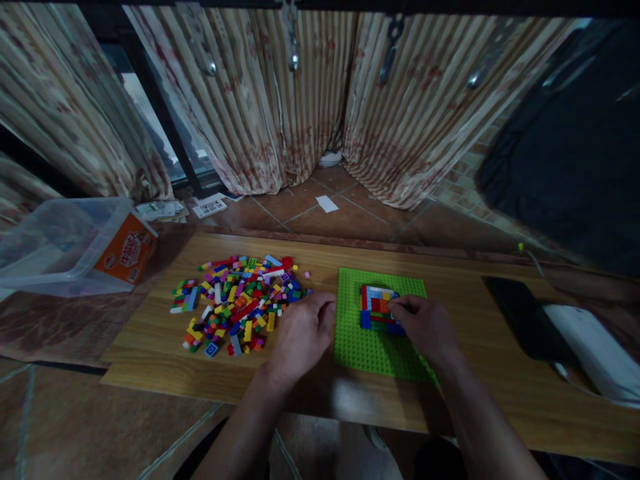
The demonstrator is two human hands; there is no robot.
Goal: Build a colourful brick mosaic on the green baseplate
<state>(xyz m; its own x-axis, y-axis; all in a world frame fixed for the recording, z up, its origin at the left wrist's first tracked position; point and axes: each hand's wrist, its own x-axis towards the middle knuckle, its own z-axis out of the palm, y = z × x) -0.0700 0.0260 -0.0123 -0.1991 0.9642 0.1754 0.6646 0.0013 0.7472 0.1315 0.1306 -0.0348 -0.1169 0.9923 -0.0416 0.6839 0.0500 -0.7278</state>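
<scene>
A green baseplate [380,350] lies on a low wooden table [450,393]. A small block of red, blue, white and orange bricks [376,303] is built on it. My right hand [425,327] rests on the right side of that block, fingertips pinched against its bricks. My left hand [303,330] lies on the table at the baseplate's left edge, fingers curled loosely, beside a pile of several loose coloured bricks [235,303].
A clear plastic tub [60,243] with an orange label sits at the left. A dark phone [523,313] and a white object [595,353] lie at the right. Curtains [300,100] hang behind; papers lie on the tiled floor.
</scene>
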